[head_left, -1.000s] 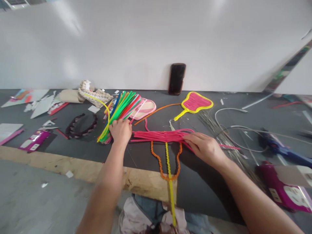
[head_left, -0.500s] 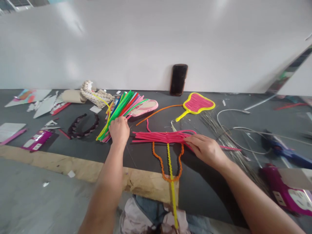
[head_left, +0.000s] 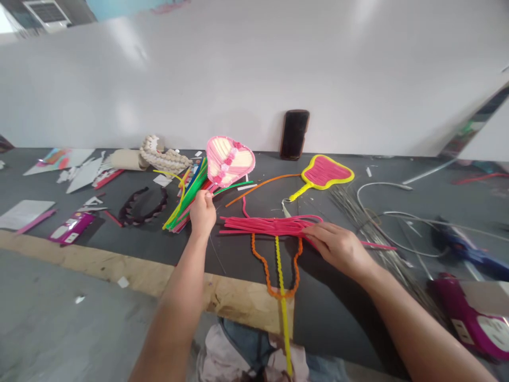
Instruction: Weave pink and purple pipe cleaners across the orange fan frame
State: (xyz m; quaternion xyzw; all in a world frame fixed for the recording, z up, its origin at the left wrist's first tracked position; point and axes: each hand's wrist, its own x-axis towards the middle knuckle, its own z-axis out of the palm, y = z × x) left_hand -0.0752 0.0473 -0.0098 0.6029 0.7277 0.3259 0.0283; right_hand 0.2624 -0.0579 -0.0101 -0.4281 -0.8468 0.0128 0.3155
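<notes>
My left hand (head_left: 203,213) is closed around the handle of a pink and cream hand fan (head_left: 230,162), which is tilted up over a bundle of coloured pipe cleaners (head_left: 191,196). My right hand (head_left: 338,246) has its fingers closed on the right end of a bundle of pink pipe cleaners (head_left: 270,226). Below that bundle lies an orange twisted loop (head_left: 265,270) with a yellow twisted stem (head_left: 279,265) through its middle, its lower end reaching past the table's edge. A pink fan with a yellow border (head_left: 328,172) lies behind the right hand.
A phone (head_left: 295,134) leans against the white wall. Thin wires (head_left: 358,212), a blue glue gun (head_left: 465,246) and a purple power strip (head_left: 473,318) are at right. At left are a dark headband (head_left: 143,207), another purple power strip (head_left: 71,228) and paper scraps (head_left: 85,172).
My left hand has raised the pink and cream fan from lying low to standing tilted, its decorated face now showing. My right hand stays on the pink bundle. The view has shifted slightly.
</notes>
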